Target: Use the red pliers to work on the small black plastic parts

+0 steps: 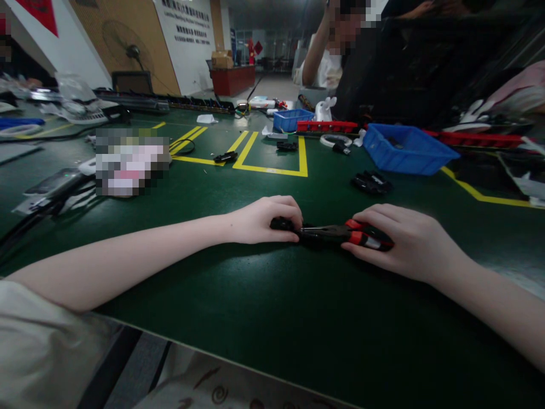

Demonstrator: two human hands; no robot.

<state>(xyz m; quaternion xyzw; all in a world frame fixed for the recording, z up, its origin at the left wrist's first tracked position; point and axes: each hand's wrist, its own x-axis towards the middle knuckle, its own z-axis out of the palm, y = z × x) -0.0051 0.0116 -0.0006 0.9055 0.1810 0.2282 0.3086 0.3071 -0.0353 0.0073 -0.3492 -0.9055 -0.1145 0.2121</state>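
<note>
Centre frame, the right hand [400, 241] grips red-handled needle-nose pliers [338, 232]; the left hand [272, 218] pinches a black part [281, 224] at their tips. Upper left, wall lettering [190, 30] is mostly blurred.

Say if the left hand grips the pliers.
No, the right hand grips the long-nose pliers; the left hand holds a black part.

Pliers [330, 232] in right hand [409, 241]; larger bin [406, 161] behind; cable [340, 147] between larger bin and smaller bin [286, 124].
</note>
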